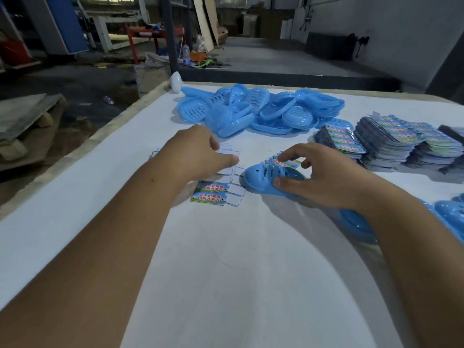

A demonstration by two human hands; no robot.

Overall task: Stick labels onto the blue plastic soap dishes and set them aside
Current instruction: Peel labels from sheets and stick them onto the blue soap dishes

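Both hands are out over the white table (226, 259). The right hand (324, 177) has a blue dish (261, 177) pinned at centre table: thumb curled against the near rim, fingers arched over the far side, a firm grip with the dish tipped up on its edge. A colourful label (282, 160) sits at the top of that dish, right under the index finger (288, 154), though whether the fingertip presses on it I cannot tell. The left hand (200, 151) is down on the label sheet (221, 182) just beside the dish, fingers loosely bent, thumb stretched towards the dish; its fingertips are on the peeled white part of the sheet, but whether they pinch anything is hidden. Two printed labels (211, 195) are left at the near end of that sheet. Behind, a heap of blue dishes (258, 109) lies across the far side of the table. To the right stand stacks of label sheets (391, 144). Near the right edge, more dishes (452, 212) peek out beside the right forearm, one (356, 224) partly under it.
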